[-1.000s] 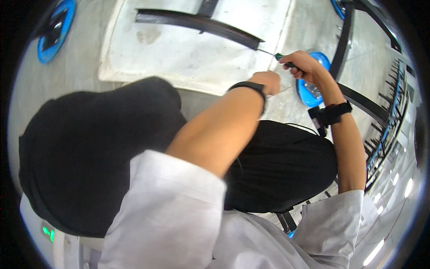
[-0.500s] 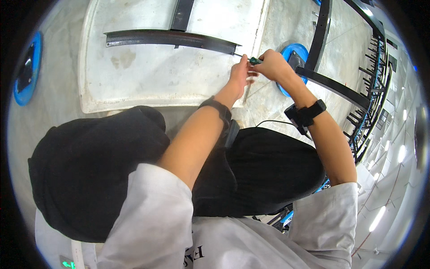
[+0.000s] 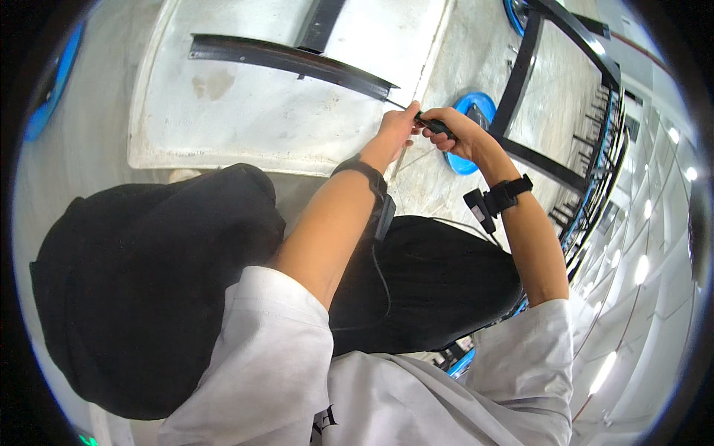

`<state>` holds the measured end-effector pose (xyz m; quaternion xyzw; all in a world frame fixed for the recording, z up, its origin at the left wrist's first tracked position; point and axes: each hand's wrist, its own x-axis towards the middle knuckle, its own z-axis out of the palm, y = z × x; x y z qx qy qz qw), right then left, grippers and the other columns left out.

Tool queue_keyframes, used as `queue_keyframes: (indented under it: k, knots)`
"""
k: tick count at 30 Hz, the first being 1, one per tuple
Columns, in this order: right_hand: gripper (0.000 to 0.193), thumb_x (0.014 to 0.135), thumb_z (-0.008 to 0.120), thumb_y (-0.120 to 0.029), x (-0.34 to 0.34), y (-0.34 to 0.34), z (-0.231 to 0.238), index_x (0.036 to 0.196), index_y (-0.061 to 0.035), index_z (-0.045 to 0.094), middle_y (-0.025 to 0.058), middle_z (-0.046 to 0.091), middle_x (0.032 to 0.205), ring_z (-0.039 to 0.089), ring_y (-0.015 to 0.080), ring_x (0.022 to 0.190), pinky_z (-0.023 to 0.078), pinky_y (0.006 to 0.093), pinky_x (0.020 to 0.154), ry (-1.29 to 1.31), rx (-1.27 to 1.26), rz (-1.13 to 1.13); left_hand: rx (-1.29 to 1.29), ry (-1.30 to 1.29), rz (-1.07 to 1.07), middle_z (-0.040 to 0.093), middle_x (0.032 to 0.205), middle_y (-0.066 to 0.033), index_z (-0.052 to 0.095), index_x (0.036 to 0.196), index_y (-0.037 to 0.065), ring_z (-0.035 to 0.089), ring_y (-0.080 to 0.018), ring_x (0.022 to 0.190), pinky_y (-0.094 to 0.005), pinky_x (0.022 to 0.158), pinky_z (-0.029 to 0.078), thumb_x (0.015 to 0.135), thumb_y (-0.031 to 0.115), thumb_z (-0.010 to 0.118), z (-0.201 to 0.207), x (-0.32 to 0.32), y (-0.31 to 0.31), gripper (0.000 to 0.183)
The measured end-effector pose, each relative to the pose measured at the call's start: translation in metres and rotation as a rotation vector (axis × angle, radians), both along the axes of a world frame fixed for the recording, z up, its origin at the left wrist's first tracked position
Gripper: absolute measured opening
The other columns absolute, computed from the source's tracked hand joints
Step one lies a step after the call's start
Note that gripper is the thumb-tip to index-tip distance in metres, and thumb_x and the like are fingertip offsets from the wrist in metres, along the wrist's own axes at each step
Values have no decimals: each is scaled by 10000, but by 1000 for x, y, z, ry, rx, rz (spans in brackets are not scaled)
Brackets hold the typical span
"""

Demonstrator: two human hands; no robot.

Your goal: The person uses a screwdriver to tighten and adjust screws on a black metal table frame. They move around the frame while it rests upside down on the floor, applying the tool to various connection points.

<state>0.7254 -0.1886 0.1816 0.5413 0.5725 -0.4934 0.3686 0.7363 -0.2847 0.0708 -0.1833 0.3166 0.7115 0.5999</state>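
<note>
My right hand (image 3: pixel 462 132) is wrapped round the dark handle of a screwdriver (image 3: pixel 439 128). Its thin shaft points up and left to the right end of a black metal channel bar (image 3: pixel 290 61). My left hand (image 3: pixel 396 130) is closed at the front of the handle, thumb and fingers around the shaft; part of the grip is hidden behind them. The bar lies across a white, stained panel (image 3: pixel 253 123), and a second black bar (image 3: pixel 321 26) joins it from the far side. Whether the tip sits in a screw is too small to tell.
A blue round base (image 3: pixel 465 162) with a dark plate stands just beyond my right hand. Black frame bars (image 3: pixel 517 74) rise at the right, with a rack of black pegs (image 3: pixel 595 163) behind. Another blue base (image 3: pixel 53 93) is at the far left. My black-clad knees (image 3: pixel 149 275) are below the panel.
My right hand has shifted slightly down and turned, showing more of the screwdriver handle. My left hand has moved little. The whole view has tilted a little.
</note>
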Motion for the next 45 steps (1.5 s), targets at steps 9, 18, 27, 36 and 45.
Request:
queue_keyframes:
  k: [9,18,27,36,45]
  knots:
    - [156,786,547,-136,-5,17,-7,654,-67,501,-12,461,527,341,12,351,208,150,275,-70,-38,55,1,79,-22,592,880,-39,577,919,54,522,-165,830,-353,729,405,872,422,453,4,0,4,392]
    - [211,693,645,-183,-7,6,-16,788,6,648,148,636,707,640,252,650,514,348,590,16,705,1424,-58,140,-2,558,1013,-69,551,1005,46,534,-175,894,-342,756,434,869,370,472,15,0,3,360]
    - [251,769,573,-241,16,5,-3,710,1,545,42,501,589,416,70,393,399,215,353,111,161,417,-85,132,34,598,864,-48,578,882,48,543,-156,780,-333,659,416,843,383,526,-3,4,-2,341]
    - [171,805,538,-184,16,11,4,754,-21,527,23,482,594,324,30,383,215,178,300,64,6,241,-38,154,-7,539,1028,-90,526,1016,13,521,-211,949,-378,828,416,875,415,454,7,6,-3,432]
    - [234,769,570,-223,20,7,7,752,10,565,50,482,578,354,63,405,233,209,332,68,74,346,-90,103,98,559,799,-53,528,829,70,530,-160,773,-329,663,429,874,378,448,6,18,8,321]
